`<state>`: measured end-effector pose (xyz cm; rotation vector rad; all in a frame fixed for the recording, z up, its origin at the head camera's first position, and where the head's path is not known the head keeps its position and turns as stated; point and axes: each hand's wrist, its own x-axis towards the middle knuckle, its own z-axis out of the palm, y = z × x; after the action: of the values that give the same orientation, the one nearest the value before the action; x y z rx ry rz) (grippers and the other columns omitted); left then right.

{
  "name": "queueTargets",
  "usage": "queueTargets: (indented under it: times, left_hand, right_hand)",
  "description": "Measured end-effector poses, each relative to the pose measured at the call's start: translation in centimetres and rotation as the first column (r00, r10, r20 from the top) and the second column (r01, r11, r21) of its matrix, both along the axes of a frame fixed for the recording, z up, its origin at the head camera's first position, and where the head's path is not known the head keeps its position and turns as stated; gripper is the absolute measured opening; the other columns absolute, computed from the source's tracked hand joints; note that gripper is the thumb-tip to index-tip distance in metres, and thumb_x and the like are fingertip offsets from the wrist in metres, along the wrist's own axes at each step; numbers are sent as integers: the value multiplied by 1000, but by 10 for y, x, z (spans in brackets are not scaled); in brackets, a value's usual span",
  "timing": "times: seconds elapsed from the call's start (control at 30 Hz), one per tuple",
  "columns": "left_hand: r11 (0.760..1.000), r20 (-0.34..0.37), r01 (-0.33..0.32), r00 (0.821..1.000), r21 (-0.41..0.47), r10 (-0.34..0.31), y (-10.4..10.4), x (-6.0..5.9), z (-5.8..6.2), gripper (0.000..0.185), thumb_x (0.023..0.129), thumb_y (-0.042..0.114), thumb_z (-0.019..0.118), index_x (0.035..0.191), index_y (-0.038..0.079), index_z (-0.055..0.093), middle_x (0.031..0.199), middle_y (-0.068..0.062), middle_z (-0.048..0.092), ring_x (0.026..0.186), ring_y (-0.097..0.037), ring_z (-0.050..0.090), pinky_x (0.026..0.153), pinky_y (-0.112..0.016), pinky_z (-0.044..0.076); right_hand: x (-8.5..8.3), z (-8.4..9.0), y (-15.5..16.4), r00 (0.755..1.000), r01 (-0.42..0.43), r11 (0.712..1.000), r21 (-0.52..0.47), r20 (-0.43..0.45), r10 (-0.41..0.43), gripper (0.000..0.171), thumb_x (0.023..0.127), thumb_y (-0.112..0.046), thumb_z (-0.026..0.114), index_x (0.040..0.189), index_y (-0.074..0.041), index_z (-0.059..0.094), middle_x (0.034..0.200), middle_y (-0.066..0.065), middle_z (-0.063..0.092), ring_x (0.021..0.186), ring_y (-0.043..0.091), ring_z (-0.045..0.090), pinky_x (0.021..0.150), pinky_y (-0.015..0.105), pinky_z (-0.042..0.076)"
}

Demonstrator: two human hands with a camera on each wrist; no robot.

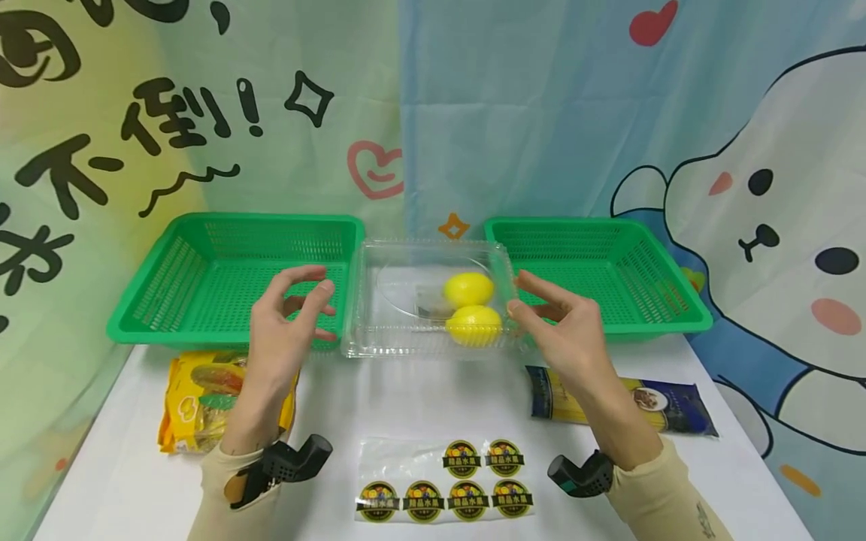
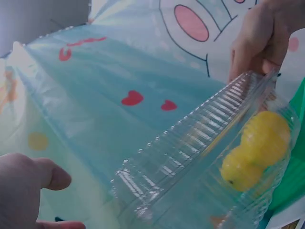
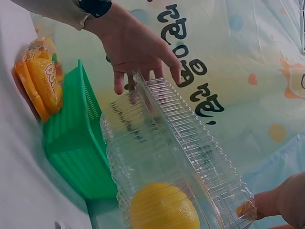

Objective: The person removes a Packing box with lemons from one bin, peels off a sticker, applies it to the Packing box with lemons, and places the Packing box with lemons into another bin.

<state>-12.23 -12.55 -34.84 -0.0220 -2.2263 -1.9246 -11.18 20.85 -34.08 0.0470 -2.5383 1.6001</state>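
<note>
A clear plastic clamshell box (image 1: 399, 334) with its lid down is between the two baskets, two yellow lemons (image 1: 468, 288) inside at its right end. At that right end my right hand (image 1: 564, 319) pinches the box's edge between thumb and fingers; the left wrist view shows this hand (image 2: 257, 43) at the far corner. My left hand (image 1: 291, 308) is off the box's left end, thumb and fingers spread and holding nothing. In the right wrist view the left hand's fingers (image 3: 158, 71) overlap the box's far end.
Green baskets stand at the back left (image 1: 237, 218) and back right (image 1: 676, 323). A yellow food packet (image 1: 186, 406) lies under my left forearm, a pack of dry spaghetti (image 1: 676, 406) by my right. A sheet of round fruit stickers (image 1: 399, 458) lies at the front.
</note>
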Motion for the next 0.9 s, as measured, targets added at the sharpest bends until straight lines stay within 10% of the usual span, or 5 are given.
queueTargets:
  times: [0.4,0.9]
  left_hand:
    - [988,-131,57,989,-143,-76,18,1,-8,32,97,15,76,129,13,71,129,3,66,82,-15,63,49,-36,58]
    - [914,2,196,978,-355,-209,8,-1,-8,26,98,15,74,123,15,73,117,-7,74,54,-17,69,53,-32,50]
  right_hand:
    - [7,-6,5,999,38,999,8,11,-39,50,101,-21,72,149,-18,59,144,4,66,96,2,67,57,23,47]
    - [19,-20,4,997,30,999,-24,66,-29,47,101,-23,72,147,-21,61,145,1,65,100,6,67,67,22,52]
